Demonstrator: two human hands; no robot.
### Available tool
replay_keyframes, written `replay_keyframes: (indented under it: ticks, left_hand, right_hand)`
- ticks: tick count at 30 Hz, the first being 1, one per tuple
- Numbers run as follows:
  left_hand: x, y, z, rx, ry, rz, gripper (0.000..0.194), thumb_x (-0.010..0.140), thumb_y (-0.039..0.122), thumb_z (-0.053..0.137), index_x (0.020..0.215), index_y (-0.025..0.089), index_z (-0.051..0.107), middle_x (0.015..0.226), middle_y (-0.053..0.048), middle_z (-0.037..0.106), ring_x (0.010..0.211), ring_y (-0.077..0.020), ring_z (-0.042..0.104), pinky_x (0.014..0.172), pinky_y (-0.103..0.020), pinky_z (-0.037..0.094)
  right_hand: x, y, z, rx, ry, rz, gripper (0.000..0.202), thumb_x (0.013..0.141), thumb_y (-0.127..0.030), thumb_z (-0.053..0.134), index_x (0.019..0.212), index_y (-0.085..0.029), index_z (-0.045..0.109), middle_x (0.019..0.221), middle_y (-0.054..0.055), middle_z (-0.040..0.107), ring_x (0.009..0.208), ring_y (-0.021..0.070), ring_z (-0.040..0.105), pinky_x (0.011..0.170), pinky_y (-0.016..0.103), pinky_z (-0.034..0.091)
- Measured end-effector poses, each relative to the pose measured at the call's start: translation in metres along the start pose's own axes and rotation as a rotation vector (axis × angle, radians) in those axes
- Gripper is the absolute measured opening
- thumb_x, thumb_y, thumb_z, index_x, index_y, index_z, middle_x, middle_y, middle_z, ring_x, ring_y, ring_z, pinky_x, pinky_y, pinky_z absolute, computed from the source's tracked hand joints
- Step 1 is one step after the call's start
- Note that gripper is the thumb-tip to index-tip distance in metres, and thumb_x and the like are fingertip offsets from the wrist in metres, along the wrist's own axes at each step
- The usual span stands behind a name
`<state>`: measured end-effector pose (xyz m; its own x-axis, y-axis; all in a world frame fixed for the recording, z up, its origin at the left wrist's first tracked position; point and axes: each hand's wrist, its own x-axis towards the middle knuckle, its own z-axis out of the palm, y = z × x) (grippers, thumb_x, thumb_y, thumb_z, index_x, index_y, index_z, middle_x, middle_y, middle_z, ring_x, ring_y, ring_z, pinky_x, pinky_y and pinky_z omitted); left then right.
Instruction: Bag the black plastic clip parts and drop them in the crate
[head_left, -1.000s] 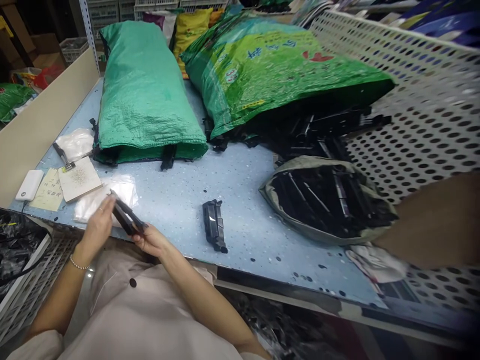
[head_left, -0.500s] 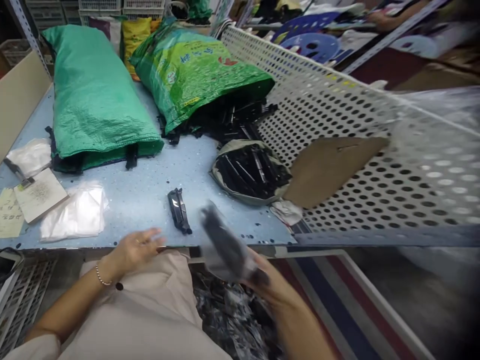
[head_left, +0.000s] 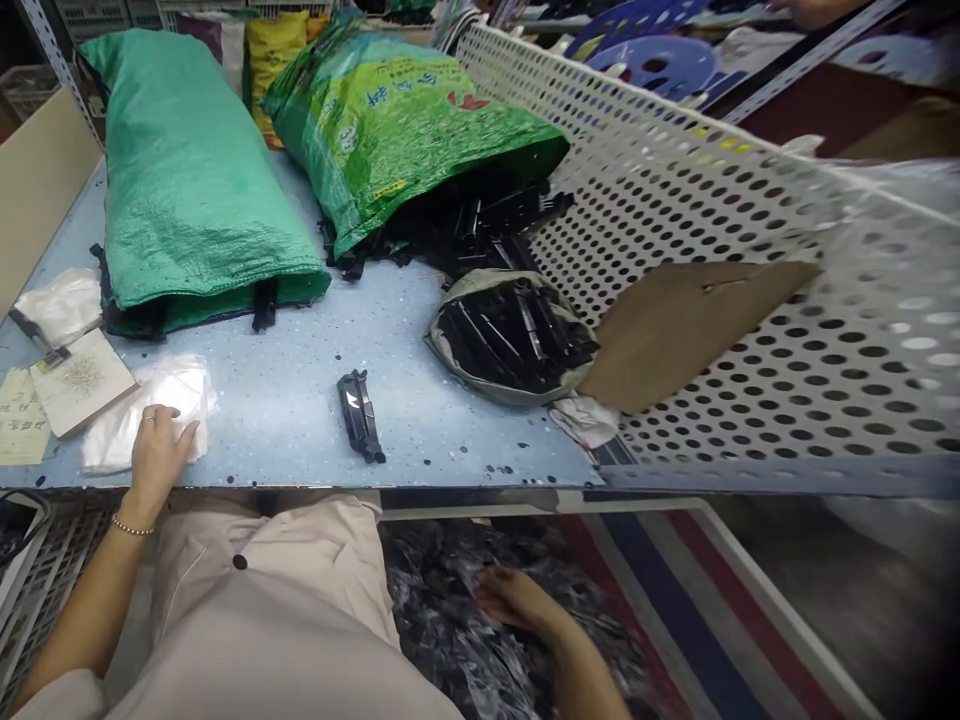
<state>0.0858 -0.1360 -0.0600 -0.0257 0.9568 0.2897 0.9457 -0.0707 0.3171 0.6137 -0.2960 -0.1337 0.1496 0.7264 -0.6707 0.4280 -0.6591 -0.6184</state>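
Note:
My left hand point(head_left: 160, 450) rests its fingertips on a stack of clear plastic bags point(head_left: 112, 440), thumb apart from the fingers. My right hand point(head_left: 514, 600) is below the table's edge, just over a bin of bagged black parts point(head_left: 442, 620); its fingers are loosely bent and I see nothing held in them. One loose black plastic part point(head_left: 361, 418) lies on the blue table between the hands. Farther right, an open grey-green bag point(head_left: 517, 335) holds several more black parts.
A green woven sack point(head_left: 202, 180) and a printed green sack point(head_left: 420, 130) spilling black parts lie behind. A perforated white panel point(head_left: 720, 210) borders the right side, with brown cardboard point(head_left: 690, 320) against it. A small board point(head_left: 81, 385) is at left.
My left hand has moved left onto the plastic bags. My right hand has gone down to the bin, and the bagged black part it held is no longer in it.

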Motion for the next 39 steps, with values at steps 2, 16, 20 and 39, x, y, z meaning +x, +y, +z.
replay_keyframes:
  ticks: [2,16,20,39]
  left_hand:
    - [0.0,-0.002,0.0,0.013,-0.003,0.004,0.036,0.088,0.042,0.061,0.11,0.013,0.059,0.114,-0.017,0.056,0.104,-0.0318,0.059,0.086,-0.042,0.051]
    - [0.018,-0.041,-0.01,-0.797,-0.146,-0.444,0.033,0.073,0.046,0.071,0.072,0.019,0.052,0.081,-0.002,0.064,0.065,-0.014,0.054,0.061,-0.027,0.042]
    - [0.01,-0.031,-0.007,-0.418,-0.045,-0.228,0.02,0.079,0.035,0.068,0.089,0.019,0.062,0.093,-0.006,0.065,0.084,-0.0211,0.059,0.08,-0.036,0.047]
    - [0.018,-0.033,-0.015,-1.051,-0.079,-0.546,0.035,0.058,0.035,0.08,0.062,0.017,0.051,0.078,-0.001,0.062,0.072,-0.0128,0.057,0.07,-0.026,0.045]
  right_hand:
    - [0.004,-0.043,-0.009,0.015,-0.225,-0.005,0.042,0.067,-0.064,0.066,0.067,-0.022,0.065,0.07,0.012,0.072,0.058,0.0232,0.068,0.057,0.037,0.056]
    - [0.094,-0.304,0.054,-0.882,-0.208,-1.043,0.024,0.089,-0.008,0.053,0.102,-0.016,0.072,0.12,0.017,0.067,0.11,0.03,0.064,0.096,0.043,0.046]
    - [0.081,-0.308,0.106,-0.735,-0.319,-1.007,0.024,0.097,-0.028,0.05,0.108,-0.015,0.068,0.091,0.009,0.071,0.077,0.0187,0.067,0.068,0.028,0.05]
    - [0.076,-0.342,0.277,0.811,-0.933,-0.207,0.025,0.072,-0.031,0.083,0.084,-0.013,0.071,0.072,0.005,0.073,0.063,0.0129,0.066,0.058,0.021,0.052]
